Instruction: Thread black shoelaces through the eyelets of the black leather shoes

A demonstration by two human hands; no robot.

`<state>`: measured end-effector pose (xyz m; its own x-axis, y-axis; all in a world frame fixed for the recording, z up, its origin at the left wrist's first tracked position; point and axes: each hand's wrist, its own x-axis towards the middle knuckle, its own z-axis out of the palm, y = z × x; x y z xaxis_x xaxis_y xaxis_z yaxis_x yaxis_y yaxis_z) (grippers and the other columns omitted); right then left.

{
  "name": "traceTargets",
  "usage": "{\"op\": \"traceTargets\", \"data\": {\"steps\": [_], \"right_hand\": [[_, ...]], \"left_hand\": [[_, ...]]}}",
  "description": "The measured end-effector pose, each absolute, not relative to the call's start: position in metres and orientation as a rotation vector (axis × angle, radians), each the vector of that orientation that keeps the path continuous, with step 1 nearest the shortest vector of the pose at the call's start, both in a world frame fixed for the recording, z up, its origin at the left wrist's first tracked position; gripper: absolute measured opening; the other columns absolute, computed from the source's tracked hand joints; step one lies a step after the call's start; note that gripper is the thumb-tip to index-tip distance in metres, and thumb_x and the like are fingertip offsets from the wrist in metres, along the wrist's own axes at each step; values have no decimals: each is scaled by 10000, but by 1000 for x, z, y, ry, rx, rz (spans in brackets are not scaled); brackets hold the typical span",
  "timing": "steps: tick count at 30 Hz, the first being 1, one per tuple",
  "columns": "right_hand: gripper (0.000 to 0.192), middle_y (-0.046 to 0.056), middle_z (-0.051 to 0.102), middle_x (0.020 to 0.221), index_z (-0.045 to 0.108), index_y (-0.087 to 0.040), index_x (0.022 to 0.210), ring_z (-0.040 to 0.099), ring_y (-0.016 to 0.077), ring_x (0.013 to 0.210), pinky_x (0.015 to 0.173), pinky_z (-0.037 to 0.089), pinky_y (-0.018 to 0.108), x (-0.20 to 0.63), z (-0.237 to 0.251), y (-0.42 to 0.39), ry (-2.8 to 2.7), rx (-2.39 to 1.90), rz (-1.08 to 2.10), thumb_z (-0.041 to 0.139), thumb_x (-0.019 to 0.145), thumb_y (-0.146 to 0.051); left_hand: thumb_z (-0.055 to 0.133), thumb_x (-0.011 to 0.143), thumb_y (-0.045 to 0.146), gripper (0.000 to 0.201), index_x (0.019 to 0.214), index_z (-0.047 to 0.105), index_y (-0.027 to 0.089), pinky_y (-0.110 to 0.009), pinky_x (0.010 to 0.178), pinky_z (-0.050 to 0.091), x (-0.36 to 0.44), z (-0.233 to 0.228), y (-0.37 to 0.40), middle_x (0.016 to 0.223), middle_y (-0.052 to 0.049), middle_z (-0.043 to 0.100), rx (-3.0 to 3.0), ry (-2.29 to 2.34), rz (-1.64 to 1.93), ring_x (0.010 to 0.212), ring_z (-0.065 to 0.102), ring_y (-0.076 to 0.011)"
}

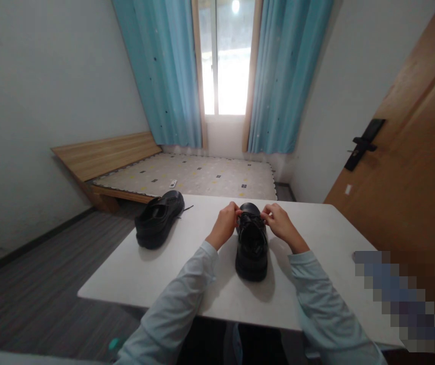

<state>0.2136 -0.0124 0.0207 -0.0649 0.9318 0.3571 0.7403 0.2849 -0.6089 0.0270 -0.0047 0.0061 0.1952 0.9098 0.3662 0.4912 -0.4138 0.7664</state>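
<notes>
While pinching: laces (pixel 252 218) held by both hands' fingers, left hand (pixel 225 224), right hand (pixel 280 221).
Shoe axis: black shoe (pixel 251 246) points straight away from me, centred between equally near hands.

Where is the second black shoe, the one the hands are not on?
In the head view the second black shoe lies at the table's far left corner, left of the left hand and the shoe being handled, before the bed.

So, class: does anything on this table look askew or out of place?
The second black shoe lies angled near the table's left edge, a lace trailing loose. The left hand and right hand pinch the nearer shoe's laces.
</notes>
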Motion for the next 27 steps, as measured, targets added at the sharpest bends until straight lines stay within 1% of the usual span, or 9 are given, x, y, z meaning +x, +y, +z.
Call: {"op": "traceTargets", "data": {"steps": [4,8,12,19,27], "right_hand": [[156,29,528,752,541,-163,611,527,106,574,587,428,247,222,16,-10,-1848,-1538,410,530,767,-164],[161,12,559,657,551,-165,594,542,110,533,556,422,244,227,12,-8,-1879,-1558,431,547,755,-176],[173,3,568,561,564,-170,574,552,125,515,541,402,247,230,11,-8,-1900,-1610,417,563,746,-190],[192,-2,556,474,567,-186,533,539,141,502,543,381,255,235,12,-9,-1948,-1609,384,582,725,-174],[187,3,554,459,597,-190,547,527,147,504,546,364,262,237,15,-11,-1998,-1672,356,594,734,-184]], "left_hand": [[430,873,229,126,779,475,158,-198,428,463,22,5,-4,652,-6,537,1941,1260,1078,566,557,-116],[458,862,232,132,763,483,150,-190,404,474,17,9,-6,647,-12,538,1874,1287,1011,573,570,-118],[473,850,221,118,759,474,146,-180,387,482,12,13,-9,704,-24,564,1806,1249,954,588,583,-113],[478,836,177,102,742,471,139,-141,393,487,7,14,-9,699,-15,572,1764,1221,930,577,602,-94],[477,838,175,117,728,473,136,-178,406,509,4,12,-9,681,-21,566,1730,1232,900,595,625,-122]]}}
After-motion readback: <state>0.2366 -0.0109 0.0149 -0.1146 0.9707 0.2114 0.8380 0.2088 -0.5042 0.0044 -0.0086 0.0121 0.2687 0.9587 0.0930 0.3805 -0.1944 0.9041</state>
